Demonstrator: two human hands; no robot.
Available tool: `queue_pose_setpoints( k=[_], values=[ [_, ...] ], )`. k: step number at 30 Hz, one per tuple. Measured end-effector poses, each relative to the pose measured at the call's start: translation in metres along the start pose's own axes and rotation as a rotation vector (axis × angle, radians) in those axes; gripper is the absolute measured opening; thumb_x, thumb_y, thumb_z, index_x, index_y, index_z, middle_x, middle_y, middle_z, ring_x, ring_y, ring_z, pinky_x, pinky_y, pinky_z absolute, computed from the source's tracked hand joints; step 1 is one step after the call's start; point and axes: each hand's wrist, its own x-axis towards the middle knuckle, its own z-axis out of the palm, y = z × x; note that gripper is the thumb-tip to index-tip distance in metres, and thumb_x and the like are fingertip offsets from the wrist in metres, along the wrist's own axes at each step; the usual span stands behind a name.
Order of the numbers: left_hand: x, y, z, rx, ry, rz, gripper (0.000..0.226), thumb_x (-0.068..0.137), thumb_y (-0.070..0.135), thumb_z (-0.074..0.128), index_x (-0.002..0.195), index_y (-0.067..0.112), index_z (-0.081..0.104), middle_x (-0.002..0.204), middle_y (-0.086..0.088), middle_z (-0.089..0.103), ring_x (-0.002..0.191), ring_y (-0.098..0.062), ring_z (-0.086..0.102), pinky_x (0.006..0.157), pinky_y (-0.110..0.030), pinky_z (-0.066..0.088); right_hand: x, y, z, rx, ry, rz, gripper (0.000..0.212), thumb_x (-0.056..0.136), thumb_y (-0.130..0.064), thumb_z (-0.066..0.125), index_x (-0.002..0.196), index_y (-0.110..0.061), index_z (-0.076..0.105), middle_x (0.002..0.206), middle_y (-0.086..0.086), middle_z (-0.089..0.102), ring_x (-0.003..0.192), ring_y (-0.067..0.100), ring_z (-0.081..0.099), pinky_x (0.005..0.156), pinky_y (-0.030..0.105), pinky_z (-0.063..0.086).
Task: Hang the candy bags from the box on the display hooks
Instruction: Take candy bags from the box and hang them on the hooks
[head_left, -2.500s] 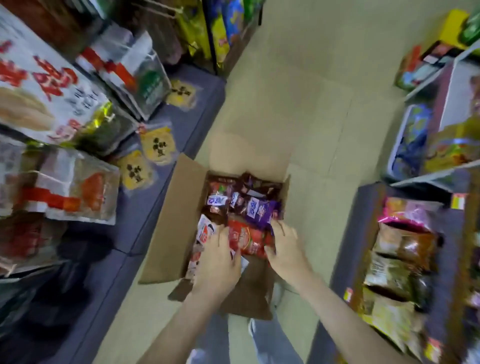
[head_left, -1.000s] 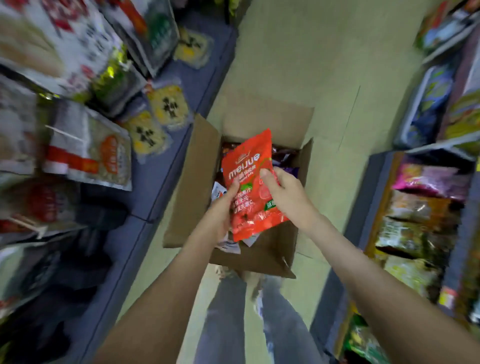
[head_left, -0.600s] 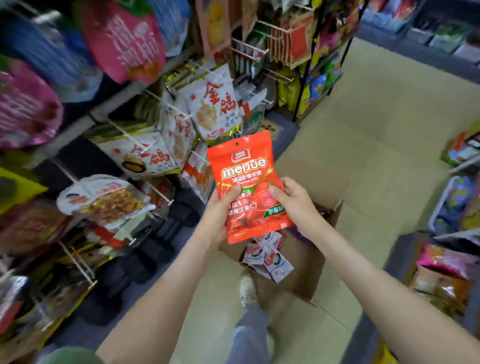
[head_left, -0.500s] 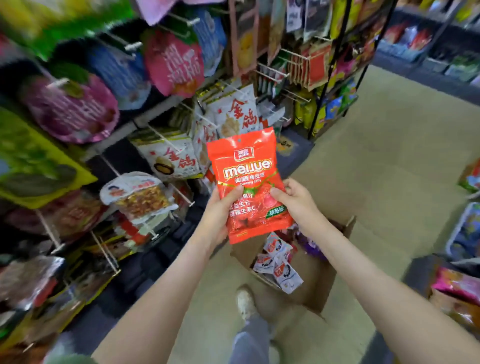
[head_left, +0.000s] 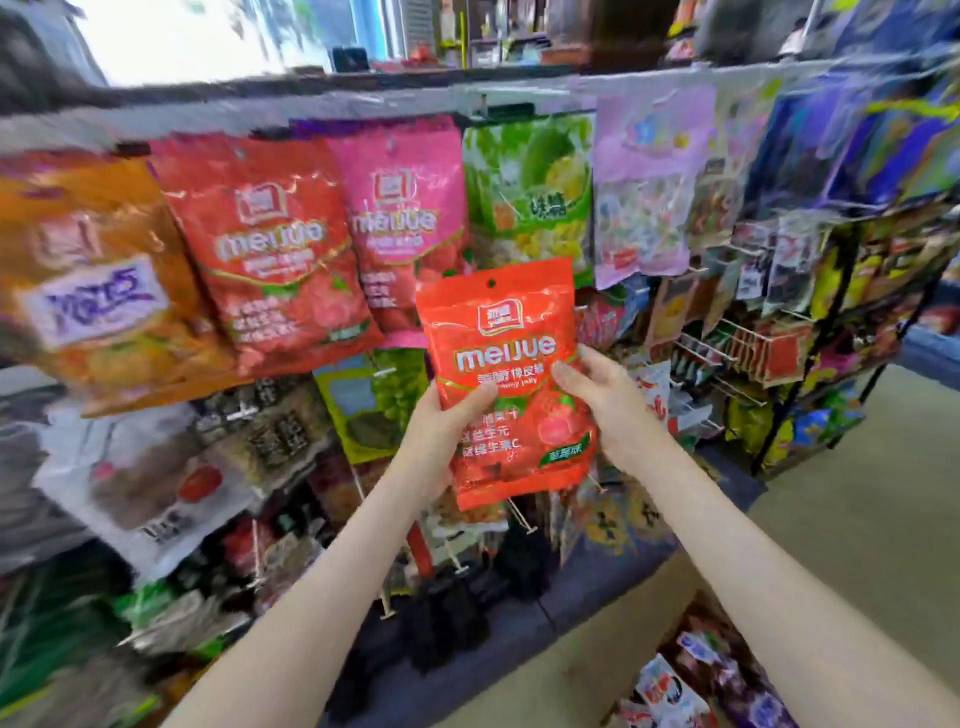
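Before the display rack (head_left: 363, 101), at far left, a blurred orange foil bag (head_left: 93, 280) hangs beside a hanging red meijue pouch (head_left: 270, 254). Next, the left hand (head_left: 441, 431) pinches the glossy red plastic candy bag (head_left: 506, 322) at its edge, thumb across the front; the right hand (head_left: 605, 400) clamps the opposite edge. Held upright below the hanging row, it looks light, soft and slippery; hold it near the punched top hole (head_left: 491, 283) for hooking.

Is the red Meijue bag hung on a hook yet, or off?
Off. The left hand and right hand hold the red Meijue bag upright; no hook passes through its hang hole.
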Motion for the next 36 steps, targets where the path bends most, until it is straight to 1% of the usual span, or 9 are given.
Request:
queue_pose_setpoints(
  k=[6, 9, 14, 16, 19, 24, 27, 34, 36],
  values=[
    [-0.008, 0.069, -0.063, 0.192, 0.055, 0.2, 0.04, 0.068, 0.028, 0.081, 0.102, 0.02, 0.064, 0.097, 0.001, 0.074, 0.092, -0.021, 0.07, 0.087, -0.044, 0.055, 0.022, -0.019, 0.085, 0.013, -0.057, -0.14, 0.042, 0.065, -0.035, 0.078, 0.103, -0.019, 0.069, 0.102, 0.003, 0.072, 0.093, 0.02, 0.068, 0.078, 0.034, 0.054],
    [-0.013, 0.095, -0.092, 0.223, 0.092, 0.281, 0.036, 0.071, 0.032, 0.076, 0.104, 0.026, 0.063, 0.1, 0.004, 0.074, 0.094, -0.019, 0.07, 0.086, -0.044, 0.056, 0.034, -0.028, 0.121, -0.032, -0.111, -0.174, 0.036, 0.075, -0.034, 0.07, 0.108, -0.021, 0.067, 0.109, 0.004, 0.07, 0.101, 0.023, 0.067, 0.083, 0.038, 0.054],
    [-0.014, 0.127, -0.12, 0.47, 0.265, 0.473, 0.05, 0.078, 0.038, 0.074, 0.119, 0.031, 0.047, 0.106, 0.018, 0.064, 0.094, -0.001, 0.065, 0.073, -0.015, 0.055, 0.056, -0.035, 0.17, -0.054, -0.119, -0.26, 0.043, 0.083, -0.02, 0.064, 0.122, -0.019, 0.046, 0.119, 0.006, 0.063, 0.106, 0.021, 0.063, 0.084, 0.033, 0.054],
    [-0.012, 0.136, -0.125, 0.557, 0.344, 0.538, 0.062, 0.082, 0.035, 0.071, 0.132, 0.026, 0.036, 0.105, 0.022, 0.057, 0.091, 0.007, 0.06, 0.07, -0.01, 0.052, 0.063, -0.038, 0.186, -0.129, -0.036, -0.375, 0.047, 0.082, -0.021, 0.069, 0.114, -0.03, 0.036, 0.121, 0.005, 0.054, 0.107, 0.018, 0.06, 0.083, 0.027, 0.053],
    [-0.007, 0.145, -0.128, 0.593, 0.39, 0.628, 0.078, 0.086, 0.028, 0.069, 0.145, 0.031, 0.017, 0.106, 0.035, 0.041, 0.09, 0.019, 0.051, 0.079, -0.008, 0.047, 0.076, -0.046, 0.2, -0.343, 0.008, -0.539, 0.051, 0.083, -0.035, 0.068, 0.108, -0.051, 0.026, 0.128, 0.003, 0.041, 0.119, 0.02, 0.05, 0.097, 0.035, 0.047],
    [0.008, 0.159, -0.127, 0.887, 0.405, 0.744, 0.067, 0.095, 0.032, 0.055, 0.149, 0.039, 0.015, 0.133, 0.007, 0.045, 0.121, -0.008, 0.047, 0.098, -0.024, 0.043, 0.096, -0.062, 0.213, -0.641, -0.009, -0.617, 0.039, 0.098, -0.022, 0.047, 0.127, -0.047, 0.04, 0.134, -0.008, 0.027, 0.117, -0.01, 0.02, 0.099, 0.002, 0.017],
    [0.021, 0.164, -0.126, 1.017, 0.42, 0.699, 0.066, 0.097, 0.036, 0.049, 0.15, 0.042, 0.01, 0.136, -0.006, 0.045, 0.122, -0.019, 0.047, 0.096, -0.026, 0.041, 0.104, -0.067, 0.216, -0.646, -0.022, -0.567, 0.042, 0.1, -0.018, 0.043, 0.125, -0.051, 0.04, 0.137, -0.006, 0.022, 0.123, -0.003, 0.018, 0.105, 0.017, 0.017],
    [0.029, 0.162, -0.122, 1.203, 0.479, 0.729, 0.068, 0.097, 0.044, 0.042, 0.149, 0.044, -0.003, 0.12, -0.006, 0.045, 0.085, -0.009, 0.051, 0.07, -0.017, 0.04, 0.114, -0.068, 0.211, -0.683, -0.003, -0.644, 0.048, 0.099, -0.012, 0.042, 0.133, -0.046, 0.038, 0.126, -0.009, 0.022, 0.101, -0.037, 0.019, 0.085, -0.012, 0.017],
    [0.03, 0.158, -0.124, 1.249, 0.517, 0.748, 0.069, 0.097, 0.046, 0.041, 0.149, 0.043, -0.003, 0.113, -0.004, 0.046, 0.083, -0.011, 0.052, 0.066, -0.017, 0.042, 0.116, -0.067, 0.209, -0.681, -0.011, -0.633, 0.047, 0.099, -0.013, 0.043, 0.136, -0.043, 0.04, 0.125, -0.008, 0.023, 0.102, -0.036, 0.02, 0.082, -0.012, 0.019]
  ],
)
